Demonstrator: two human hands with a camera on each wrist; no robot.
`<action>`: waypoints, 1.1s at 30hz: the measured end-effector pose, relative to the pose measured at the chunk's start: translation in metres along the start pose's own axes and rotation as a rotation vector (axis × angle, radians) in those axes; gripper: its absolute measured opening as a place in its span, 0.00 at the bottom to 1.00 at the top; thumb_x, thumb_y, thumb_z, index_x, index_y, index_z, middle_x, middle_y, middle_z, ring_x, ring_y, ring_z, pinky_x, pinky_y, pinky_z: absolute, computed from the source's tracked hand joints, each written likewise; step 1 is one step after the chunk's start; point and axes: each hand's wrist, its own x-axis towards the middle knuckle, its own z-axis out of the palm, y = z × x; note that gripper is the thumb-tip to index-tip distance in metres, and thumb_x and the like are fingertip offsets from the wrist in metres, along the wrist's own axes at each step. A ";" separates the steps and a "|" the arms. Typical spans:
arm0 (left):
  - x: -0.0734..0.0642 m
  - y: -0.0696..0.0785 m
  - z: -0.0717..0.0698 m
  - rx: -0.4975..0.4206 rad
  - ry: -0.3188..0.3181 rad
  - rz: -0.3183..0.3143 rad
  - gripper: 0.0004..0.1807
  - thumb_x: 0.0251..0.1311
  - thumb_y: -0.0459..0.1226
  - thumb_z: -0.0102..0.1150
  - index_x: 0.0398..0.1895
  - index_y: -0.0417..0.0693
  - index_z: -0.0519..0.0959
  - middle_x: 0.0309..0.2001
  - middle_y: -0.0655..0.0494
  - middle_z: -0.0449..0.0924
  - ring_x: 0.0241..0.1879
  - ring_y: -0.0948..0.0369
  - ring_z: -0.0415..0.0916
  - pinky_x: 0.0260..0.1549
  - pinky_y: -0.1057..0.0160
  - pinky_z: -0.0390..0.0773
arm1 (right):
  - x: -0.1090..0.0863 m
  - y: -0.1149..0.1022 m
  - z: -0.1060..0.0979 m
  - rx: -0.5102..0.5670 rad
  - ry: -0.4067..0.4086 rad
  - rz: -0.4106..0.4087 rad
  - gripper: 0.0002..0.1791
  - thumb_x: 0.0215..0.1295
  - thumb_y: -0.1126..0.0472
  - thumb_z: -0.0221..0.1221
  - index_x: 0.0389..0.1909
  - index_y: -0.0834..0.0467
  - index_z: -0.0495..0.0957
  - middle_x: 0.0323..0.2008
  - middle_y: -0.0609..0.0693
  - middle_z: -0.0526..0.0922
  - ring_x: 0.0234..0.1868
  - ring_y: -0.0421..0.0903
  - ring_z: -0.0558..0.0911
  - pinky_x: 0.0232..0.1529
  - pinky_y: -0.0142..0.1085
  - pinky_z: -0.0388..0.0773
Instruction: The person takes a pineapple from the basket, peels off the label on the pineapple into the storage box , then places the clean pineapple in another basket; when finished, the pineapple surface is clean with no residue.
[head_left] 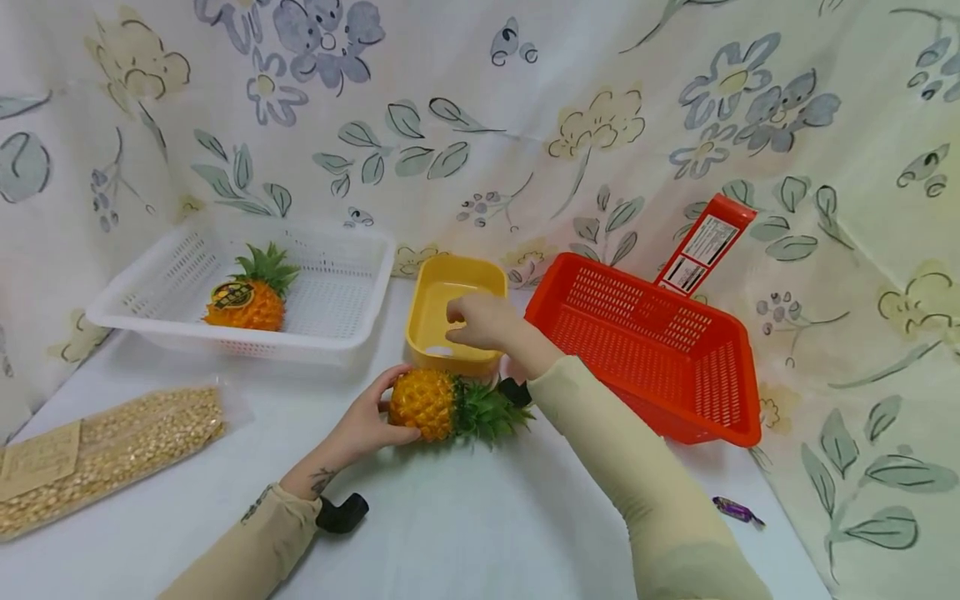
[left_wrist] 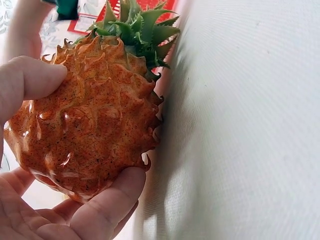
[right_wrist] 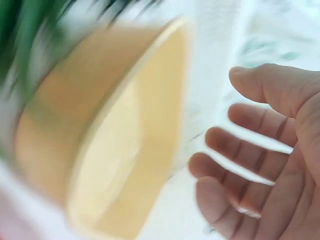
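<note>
My left hand (head_left: 375,421) grips a small orange pineapple (head_left: 423,406) by its rounded body, thumb on one side and fingers on the other. The fruit lies sideways low over the white table, its green leaves (head_left: 491,410) pointing right. In the left wrist view, its spiky skin (left_wrist: 95,120) shows close up between thumb and fingers. Over the yellow bin (head_left: 459,362) hovers my right hand (head_left: 487,321), holding nothing. The right wrist view shows its fingers (right_wrist: 250,145) loosely bent and apart, beside the blurred bin. A small white patch is visible inside the bin.
A white basket (head_left: 367,321) at the back left holds another pineapple (head_left: 251,304) with a black label. Right of the bin stands a red basket (head_left: 720,433) with a tag (head_left: 705,246). A bag of yellow beans (head_left: 150,433) lies left; a purple-wrapped candy (head_left: 737,510) lies right.
</note>
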 end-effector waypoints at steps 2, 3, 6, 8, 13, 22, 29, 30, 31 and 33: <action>0.000 -0.001 0.000 -0.003 -0.006 0.001 0.48 0.42 0.36 0.72 0.68 0.51 0.57 0.66 0.46 0.59 0.57 0.45 0.64 0.51 0.46 0.69 | -0.012 -0.012 -0.003 0.064 0.013 -0.013 0.17 0.58 0.50 0.61 0.45 0.54 0.77 0.42 0.47 0.81 0.42 0.44 0.77 0.48 0.38 0.75; 0.000 -0.001 0.000 -0.006 -0.010 0.001 0.48 0.42 0.36 0.72 0.68 0.51 0.56 0.66 0.46 0.59 0.56 0.45 0.65 0.50 0.47 0.69 | -0.019 -0.018 -0.003 0.092 0.012 -0.022 0.19 0.57 0.50 0.62 0.47 0.55 0.77 0.43 0.47 0.81 0.43 0.44 0.77 0.49 0.38 0.75; 0.000 0.000 -0.002 0.003 -0.017 -0.007 0.48 0.42 0.36 0.72 0.68 0.52 0.56 0.66 0.46 0.58 0.53 0.44 0.66 0.46 0.50 0.72 | -0.037 -0.034 0.003 0.152 -0.010 -0.042 0.24 0.55 0.51 0.64 0.52 0.55 0.74 0.47 0.49 0.79 0.46 0.45 0.76 0.50 0.39 0.75; 0.000 0.000 -0.004 0.004 -0.023 -0.018 0.48 0.43 0.36 0.72 0.68 0.54 0.56 0.67 0.45 0.57 0.52 0.43 0.67 0.44 0.51 0.73 | -0.047 -0.043 0.012 0.145 -0.038 -0.038 0.30 0.53 0.49 0.65 0.57 0.53 0.71 0.50 0.49 0.77 0.48 0.45 0.75 0.50 0.40 0.75; -0.004 0.003 -0.010 -0.011 -0.046 -0.051 0.52 0.43 0.38 0.72 0.70 0.56 0.50 0.67 0.41 0.54 0.55 0.39 0.67 0.45 0.49 0.75 | -0.061 -0.055 0.038 0.015 -0.035 -0.048 0.39 0.49 0.42 0.66 0.63 0.48 0.65 0.57 0.49 0.71 0.52 0.48 0.72 0.51 0.45 0.74; -0.035 0.003 -0.042 -0.151 0.113 -0.179 0.49 0.56 0.39 0.62 0.72 0.49 0.39 0.64 0.35 0.58 0.55 0.44 0.70 0.43 0.55 0.79 | -0.068 -0.055 0.060 -0.027 0.041 -0.059 0.40 0.48 0.44 0.66 0.63 0.48 0.63 0.59 0.49 0.69 0.55 0.51 0.70 0.52 0.48 0.71; -0.040 0.001 -0.074 -0.466 0.420 -0.226 0.46 0.62 0.40 0.55 0.70 0.47 0.33 0.48 0.54 0.69 0.34 0.68 0.79 0.35 0.68 0.80 | -0.070 -0.056 0.063 -0.014 0.071 -0.036 0.40 0.47 0.44 0.67 0.62 0.48 0.64 0.56 0.51 0.69 0.53 0.52 0.70 0.50 0.48 0.70; -0.039 0.001 -0.077 -0.494 0.463 -0.224 0.46 0.62 0.40 0.56 0.70 0.48 0.33 0.45 0.57 0.69 0.33 0.69 0.79 0.34 0.68 0.81 | -0.070 -0.057 0.064 -0.012 0.072 -0.034 0.40 0.47 0.44 0.67 0.62 0.48 0.64 0.56 0.51 0.69 0.53 0.52 0.70 0.50 0.48 0.70; -0.038 0.002 -0.081 -0.512 0.508 -0.221 0.47 0.61 0.40 0.56 0.70 0.48 0.33 0.43 0.60 0.69 0.31 0.69 0.79 0.33 0.68 0.81 | -0.070 -0.057 0.063 -0.010 0.070 -0.034 0.40 0.47 0.44 0.67 0.63 0.48 0.64 0.56 0.51 0.69 0.53 0.52 0.69 0.50 0.48 0.70; -0.035 0.002 -0.086 -0.518 0.593 -0.211 0.48 0.59 0.39 0.58 0.70 0.49 0.34 0.41 0.60 0.69 0.28 0.69 0.79 0.31 0.68 0.81 | -0.069 -0.059 0.063 -0.003 0.065 -0.033 0.41 0.47 0.45 0.67 0.63 0.48 0.64 0.57 0.51 0.69 0.53 0.52 0.69 0.50 0.48 0.70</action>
